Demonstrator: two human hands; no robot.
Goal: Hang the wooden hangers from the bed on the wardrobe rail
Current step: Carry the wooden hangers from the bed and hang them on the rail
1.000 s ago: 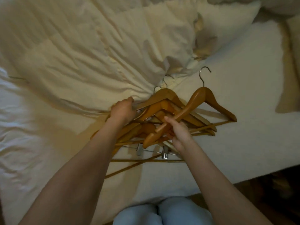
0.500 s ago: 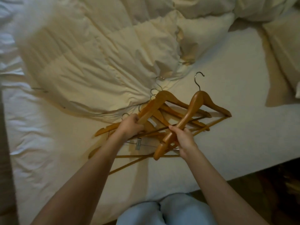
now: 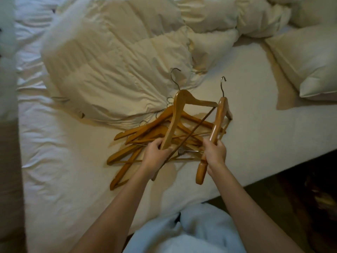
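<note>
- Stage as I read it: early pick-up phase. Two hangers are in hand, nothing is hung that I can see, and the wardrobe rail is not in view.
- Left grip (image 3: 156,152): fingers curled round the lower arm end of one wooden hanger (image 3: 173,121). It is lifted clear of the heap, hook pointing away from me, and its dark bar runs diagonally across toward the other hanger.
- Right grip (image 3: 215,154): wrapped round the arm of a second hanger (image 3: 218,121), roughly mid-arm. The hook is up and away, and the lower end sticks out below the fist.
- The two held hangers sit side by side and close together. I can't tell if the left one's bar tip touches the right one.
- Pile of hangers (image 3: 136,128): lies on the bed (image 3: 264,128) just under and left of both grips, overlapping and tangled, at the edge of the rumpled duvet (image 3: 109,66). The exact count is unclear, several at least. One carries a metal clip (image 3: 182,151).
- Pillow (image 3: 310,59): far right, well apart from the heap.
- Done: two hangers lifted off the bed.
- Left to do: carry these two to the rail and hook them on, then clear the rest of the pile the same way. I judge most of the task remains.
- Watch: the crossed bars in the heap look likely to snag on later pulls.
</note>
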